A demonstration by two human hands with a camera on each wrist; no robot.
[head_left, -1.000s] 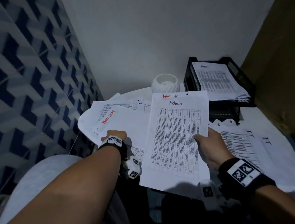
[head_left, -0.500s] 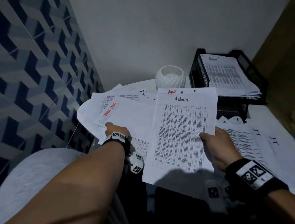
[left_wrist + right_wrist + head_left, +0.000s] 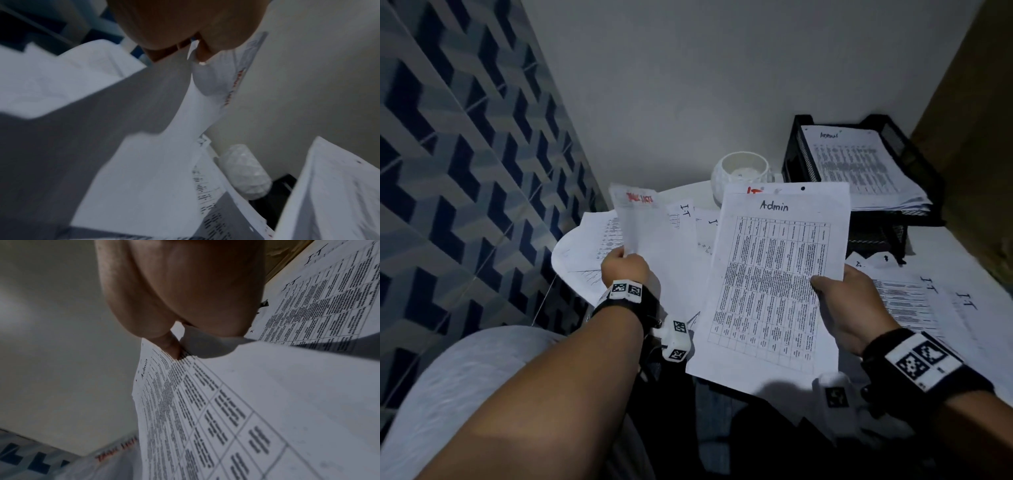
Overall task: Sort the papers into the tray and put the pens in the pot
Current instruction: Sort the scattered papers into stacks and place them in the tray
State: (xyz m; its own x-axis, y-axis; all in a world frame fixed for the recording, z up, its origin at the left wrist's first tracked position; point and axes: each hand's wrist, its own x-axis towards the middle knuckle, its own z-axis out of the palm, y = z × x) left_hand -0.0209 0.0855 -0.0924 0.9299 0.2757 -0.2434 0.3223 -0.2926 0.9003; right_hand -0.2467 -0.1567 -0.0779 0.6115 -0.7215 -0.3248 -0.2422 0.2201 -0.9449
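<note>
Papers are what we have in both hands just now. Our right hand [image 3: 849, 305] pinches the right edge of the Admin sheet [image 3: 774, 284], thumb on top, and holds it raised over the bench [image 3: 945, 246]. Our left hand [image 3: 625, 270] grips the lower part of the red-headed sheet [image 3: 643, 222] and holds it up off the heap; the left wrist view shows thumb and fingers closed on its edge.

We judge the sorting to be under way and far from done. The black mesh tray [image 3: 799, 154] at the back right already carries a stack whose top sheet seems to bear the same heading, though that writing is too blurred to be sure. So the next move, as we read it, is to carry the Admin sheet to that upper tier and lay it square on the stack. The red-headed sheet needs a tier of its own.

Loose I.T sheets [image 3: 928, 301] lie spread at the right, and more papers [image 3: 592, 246] overlap at the left edge. The white pot [image 3: 741, 171] stands beside the tray; we see no pens.

The bench is white and rounded, set in a dim corner between a blue patterned wall [image 3: 465, 171] and a plain pale one.
</note>
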